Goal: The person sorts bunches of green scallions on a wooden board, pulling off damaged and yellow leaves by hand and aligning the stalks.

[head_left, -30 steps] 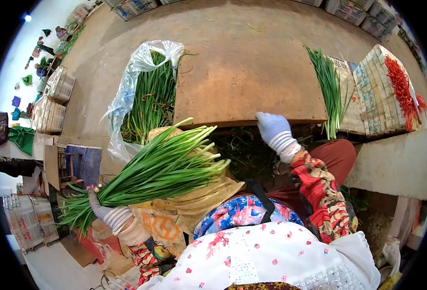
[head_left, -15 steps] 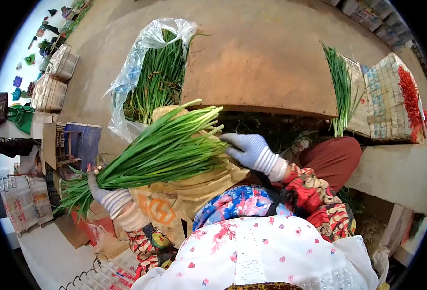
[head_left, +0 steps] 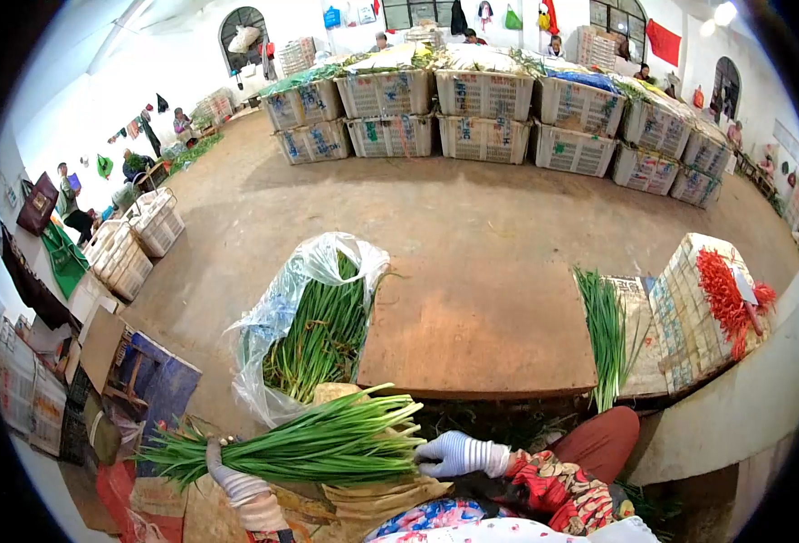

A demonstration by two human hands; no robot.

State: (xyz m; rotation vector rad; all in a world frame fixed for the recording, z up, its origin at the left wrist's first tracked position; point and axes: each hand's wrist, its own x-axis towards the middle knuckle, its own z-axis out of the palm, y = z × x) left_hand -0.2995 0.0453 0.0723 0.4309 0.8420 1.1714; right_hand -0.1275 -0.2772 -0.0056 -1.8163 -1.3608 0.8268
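A thick bunch of garlic chives (head_left: 318,450) lies sideways above my lap, green tips to the left and pale stem ends to the right. My left hand (head_left: 223,463), in a grey glove with a striped cuff, is wrapped round it near the leafy end. At the stem ends is my right hand (head_left: 458,452), gloved alike, its thumb and fingers slightly apart and touching or almost touching the stems. Below the bunch a tan sack (head_left: 386,496) covers my lap. Just beyond it, more chives (head_left: 322,335) fill a clear plastic bag (head_left: 261,353).
A brown board (head_left: 481,330) stands in front of me. Along its right edge lie other chives (head_left: 604,337), beside a taped pale box (head_left: 689,317) with a bundle of red strips (head_left: 723,303). Stacked white crates (head_left: 483,95) line the far floor, with several people behind them.
The view has tilted up, bringing the far crates and wall into sight. My right hand has come in closer against the stem ends. My left hand still holds the bunch.
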